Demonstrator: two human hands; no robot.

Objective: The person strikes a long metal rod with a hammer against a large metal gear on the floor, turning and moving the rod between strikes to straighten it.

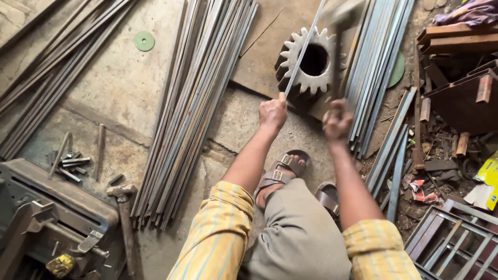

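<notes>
My left hand [273, 112] grips a thin flat steel strip [304, 49] that runs up and across the top of a large toothed steel gear [311, 62] standing on the floor. My right hand [337, 121] is closed around the handle of a hammer [340, 21]. The hammer's head is blurred and raised above the gear. My sandalled feet [282, 171] rest on the concrete just below my hands.
Long bundles of steel strips [197, 103] lie left of the gear, more strips [376, 67] to its right. A second hammer [124, 207] and short cut pieces [72, 163] lie at lower left beside a metal machine [46, 223]. Scrap and metal frames [451, 238] crowd the right.
</notes>
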